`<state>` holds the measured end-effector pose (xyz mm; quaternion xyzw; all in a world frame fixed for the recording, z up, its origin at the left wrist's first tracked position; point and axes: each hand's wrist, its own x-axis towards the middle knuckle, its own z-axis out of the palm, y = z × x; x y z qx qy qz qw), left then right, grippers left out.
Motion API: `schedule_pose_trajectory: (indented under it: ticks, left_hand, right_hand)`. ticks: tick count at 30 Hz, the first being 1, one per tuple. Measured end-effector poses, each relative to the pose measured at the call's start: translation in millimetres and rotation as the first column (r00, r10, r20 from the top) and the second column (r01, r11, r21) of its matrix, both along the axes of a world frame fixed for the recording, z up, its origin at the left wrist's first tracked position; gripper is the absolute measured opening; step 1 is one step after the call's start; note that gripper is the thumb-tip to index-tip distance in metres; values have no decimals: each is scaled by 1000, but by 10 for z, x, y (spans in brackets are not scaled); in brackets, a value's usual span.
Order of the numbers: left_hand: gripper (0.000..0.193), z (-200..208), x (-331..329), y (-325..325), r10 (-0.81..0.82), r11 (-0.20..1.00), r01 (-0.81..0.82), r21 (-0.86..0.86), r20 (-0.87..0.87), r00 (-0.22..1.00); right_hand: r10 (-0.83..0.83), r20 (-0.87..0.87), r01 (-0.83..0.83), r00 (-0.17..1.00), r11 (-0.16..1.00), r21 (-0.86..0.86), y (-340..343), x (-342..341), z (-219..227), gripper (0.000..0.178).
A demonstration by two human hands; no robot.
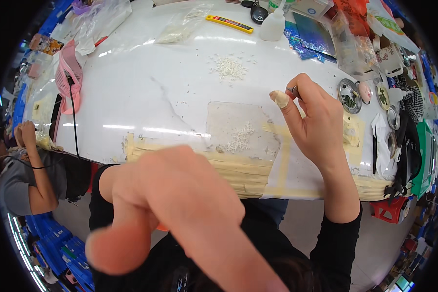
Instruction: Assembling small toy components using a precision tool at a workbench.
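Observation:
My left hand (pixel 180 185) is raised very close to the camera and blurred. One finger stretches toward the lower edge, the thumb stands apart, and nothing shows in its grasp; the other fingers are hidden. Over the right part of the table, my right hand (pixel 318 117) pinches a small grey metal tool (pixel 293 91), mostly covered by the fingers. Pale tape (pixel 280 99) wraps that thumb. Left of this hand, tiny white pieces (pixel 241 138) lie scattered on a clear sheet (pixel 221 114). Farther back sits a second pile of white bits (pixel 230 68).
Toward the back are a yellow cutter knife (pixel 229 24), a white squeeze bottle (pixel 273 25) and shiny blue packets (pixel 314 36). Round metal dishes (pixel 349 96) stand at the right. A pink mesh pouch (pixel 70 78) lies at left, near another person's arm (pixel 41 175).

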<state>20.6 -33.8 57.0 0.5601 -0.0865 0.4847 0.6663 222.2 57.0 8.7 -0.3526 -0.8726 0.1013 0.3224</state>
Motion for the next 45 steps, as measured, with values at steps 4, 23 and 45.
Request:
schedule_pose_trajectory:
  ticks: [4, 23, 45]
  left_hand:
    - [59, 52, 268, -351, 51, 970, 51, -237, 406, 912]
    - [72, 58, 252, -72, -355, 933, 339, 119, 171, 919]
    - [14, -613, -286, 183, 561, 791, -312, 526, -827, 27]
  right_hand:
    - [21, -4, -21, 1000, 1000, -13, -4, -36, 51, 24]
    - [10, 19, -10, 1000, 1000, 2, -9, -60, 60, 30]
    - [-2, 16, 3, 1000, 1000, -18, -20, -42, 47, 28]
